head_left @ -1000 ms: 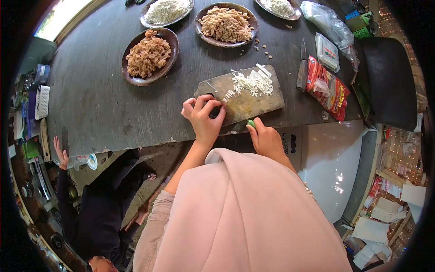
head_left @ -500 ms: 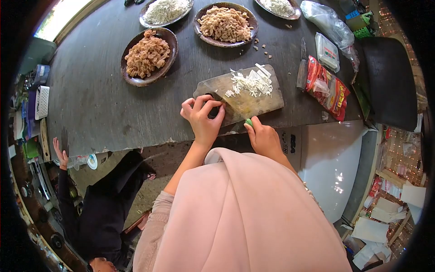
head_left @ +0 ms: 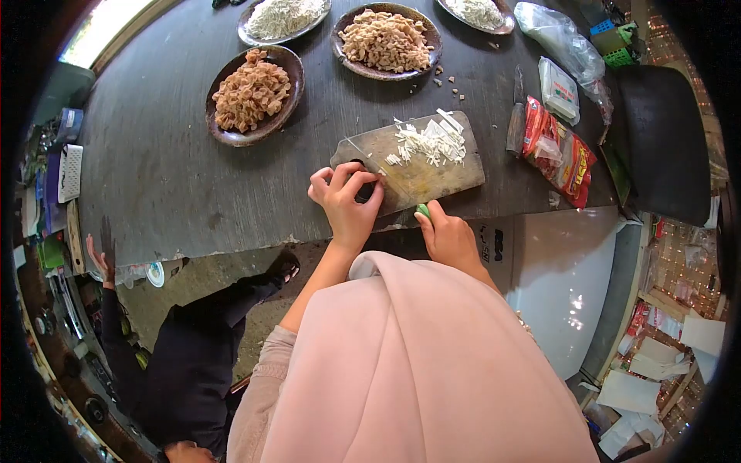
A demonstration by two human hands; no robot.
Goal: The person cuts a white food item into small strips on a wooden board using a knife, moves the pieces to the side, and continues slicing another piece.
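Gripping the green handle of a knife [head_left: 423, 209] in a closed right hand [head_left: 448, 235], just beside the near edge of a wooden cutting board [head_left: 444, 179], with the blade hard to make out against the wood. Curling the left hand [head_left: 347, 197] at the board's left end, bending thumb and fingers toward one another in a partly closed ring; being unable to tell of anything caught between those tips. Having white strips [head_left: 432, 145] lying in a loose heap toward the board's far right, on the dark tabletop [head_left: 177, 185]. Facing a brown plate [head_left: 278, 122] of curled pieces [head_left: 251, 89] beyond the left hand, another plate [head_left: 386, 76] of pale brown bits [head_left: 386, 40] farther off, and two plates [head_left: 245, 35] of white shreds [head_left: 285, 17] at the far side. Having a second knife [head_left: 515, 123] lying right of the board, near a red packet [head_left: 556, 150], a white packet [head_left: 559, 91] and a clear plastic bag [head_left: 559, 42]. Seeing another person's open hand [head_left: 102, 258] near the tabletop's left edge.
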